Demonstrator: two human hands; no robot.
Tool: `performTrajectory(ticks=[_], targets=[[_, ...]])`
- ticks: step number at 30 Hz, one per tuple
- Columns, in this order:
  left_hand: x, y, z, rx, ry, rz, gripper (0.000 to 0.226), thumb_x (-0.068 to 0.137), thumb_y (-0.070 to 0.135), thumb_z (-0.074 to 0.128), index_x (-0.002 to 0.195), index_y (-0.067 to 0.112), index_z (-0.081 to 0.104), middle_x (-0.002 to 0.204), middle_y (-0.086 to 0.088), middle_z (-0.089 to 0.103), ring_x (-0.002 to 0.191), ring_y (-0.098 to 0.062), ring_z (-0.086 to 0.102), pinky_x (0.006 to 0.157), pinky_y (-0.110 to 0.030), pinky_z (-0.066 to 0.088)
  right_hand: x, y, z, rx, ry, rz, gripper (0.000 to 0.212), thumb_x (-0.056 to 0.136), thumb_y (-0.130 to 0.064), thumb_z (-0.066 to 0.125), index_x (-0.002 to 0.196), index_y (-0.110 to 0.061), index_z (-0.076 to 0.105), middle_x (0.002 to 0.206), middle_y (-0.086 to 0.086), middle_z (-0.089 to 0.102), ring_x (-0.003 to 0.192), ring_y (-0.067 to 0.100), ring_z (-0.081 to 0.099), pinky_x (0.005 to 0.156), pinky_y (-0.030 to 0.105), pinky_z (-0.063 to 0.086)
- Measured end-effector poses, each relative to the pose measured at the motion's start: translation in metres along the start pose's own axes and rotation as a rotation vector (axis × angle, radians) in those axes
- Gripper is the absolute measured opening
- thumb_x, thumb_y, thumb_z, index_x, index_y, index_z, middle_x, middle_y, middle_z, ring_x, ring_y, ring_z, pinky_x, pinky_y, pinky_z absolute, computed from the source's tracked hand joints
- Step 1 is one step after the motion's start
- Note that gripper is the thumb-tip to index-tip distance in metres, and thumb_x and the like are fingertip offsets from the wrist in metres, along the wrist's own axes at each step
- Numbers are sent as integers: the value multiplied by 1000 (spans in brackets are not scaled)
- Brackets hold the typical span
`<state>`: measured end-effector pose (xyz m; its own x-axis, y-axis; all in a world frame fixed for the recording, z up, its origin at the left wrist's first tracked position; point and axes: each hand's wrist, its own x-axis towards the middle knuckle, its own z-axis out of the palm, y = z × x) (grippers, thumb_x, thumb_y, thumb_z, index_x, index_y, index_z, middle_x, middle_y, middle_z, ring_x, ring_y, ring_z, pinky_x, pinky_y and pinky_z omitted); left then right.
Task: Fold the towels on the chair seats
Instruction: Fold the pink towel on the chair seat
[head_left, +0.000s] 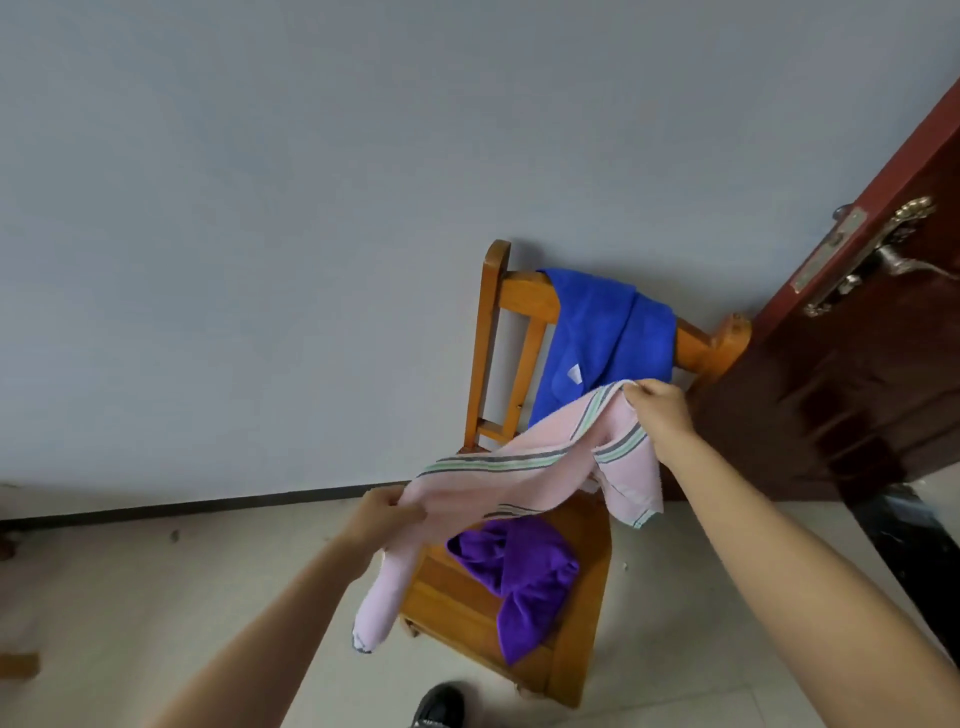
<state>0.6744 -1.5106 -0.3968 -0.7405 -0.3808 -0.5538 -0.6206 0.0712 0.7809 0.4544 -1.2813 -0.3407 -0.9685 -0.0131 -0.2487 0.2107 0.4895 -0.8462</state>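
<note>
A pink towel with grey and green stripes (524, 483) hangs stretched in the air above a wooden chair (576, 613). My left hand (382, 517) grips its left edge, with one end drooping below the hand. My right hand (657, 410) pinches the far right corner, raised higher near the chair back. A crumpled purple towel (524, 577) lies on the chair seat under the pink one. A blue towel (608, 332) is draped over the chair's backrest.
The chair stands against a pale grey wall (260, 208). A dark red door (841, 374) with a metal handle is ajar just right of the chair. The floor is light tile (130, 597); a dark shoe (439, 706) shows at the bottom edge.
</note>
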Motion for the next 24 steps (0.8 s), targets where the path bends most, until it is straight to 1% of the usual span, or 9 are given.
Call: performTrajectory(ticks=[3, 7, 10, 12, 14, 16, 18, 21, 24], targets=[[12, -5, 13, -219, 40, -131, 25, 70, 15, 63, 91, 2, 67, 95, -21, 67, 88, -34, 62, 74, -39, 53, -3, 31, 38, -181, -159, 80, 31, 89, -11, 55, 115, 5, 60, 124, 19, 60, 109, 29, 56, 95, 37, 42], [28, -18, 25, -468, 52, -320, 49, 57, 13, 73, 99, -10, 63, 108, -31, 62, 97, -37, 62, 94, -52, 48, -62, 83, 81, -268, -507, 141, 31, 88, -5, 55, 118, 2, 59, 123, 16, 60, 115, 27, 54, 91, 27, 41], [18, 2, 34, -613, -31, -449, 23, 82, 14, 59, 89, -7, 61, 92, -24, 62, 90, -34, 58, 85, -45, 47, -106, 121, 102, -269, -827, 221, 52, 85, -7, 59, 134, -1, 45, 130, 15, 54, 117, 24, 52, 99, 29, 43], [16, 9, 37, -727, -83, -552, 24, 88, 16, 51, 81, -4, 63, 80, -21, 62, 84, -34, 54, 83, -45, 43, -125, 138, 114, -310, -969, 258, 75, 82, -20, 65, 146, -11, 25, 143, 6, 39, 130, 22, 41, 99, 26, 38], [19, 12, 39, -843, -69, -615, 21, 87, 16, 54, 82, -3, 59, 85, -17, 57, 83, -33, 52, 94, -50, 38, -138, 151, 125, -393, -942, 166, 78, 79, -27, 69, 144, -12, 28, 139, 5, 42, 129, 22, 42, 93, 25, 38], [18, 16, 39, -910, -6, -654, 15, 87, 14, 56, 85, 0, 53, 88, -14, 51, 82, -31, 50, 103, -46, 33, -145, 160, 131, -418, -735, 21, 48, 79, -25, 67, 123, -10, 53, 114, 9, 62, 109, 26, 57, 77, 25, 42], [16, 18, 34, -953, 23, -668, 14, 88, 14, 55, 83, 1, 51, 87, -14, 50, 78, -30, 49, 101, -42, 34, -145, 161, 129, -390, -563, -7, 14, 82, -23, 61, 85, -10, 62, 76, 7, 63, 82, 25, 60, 60, 26, 32], [20, 8, 17, -927, 82, -668, 15, 89, 17, 52, 89, 2, 51, 84, -11, 49, 73, -26, 48, 80, -36, 41, -138, 153, 113, -238, -553, 5, 37, 79, -29, 60, 57, -17, 34, 54, -3, 34, 66, 16, 40, 54, 32, 23], [23, -14, 4, -796, 236, -546, 25, 88, 7, 53, 112, 2, 50, 86, -9, 55, 76, -19, 55, 64, -27, 43, -129, 131, 93, -115, -589, -62, 37, 84, -30, 61, 58, -20, 36, 55, -4, 35, 57, 8, 36, 49, 19, 24]])
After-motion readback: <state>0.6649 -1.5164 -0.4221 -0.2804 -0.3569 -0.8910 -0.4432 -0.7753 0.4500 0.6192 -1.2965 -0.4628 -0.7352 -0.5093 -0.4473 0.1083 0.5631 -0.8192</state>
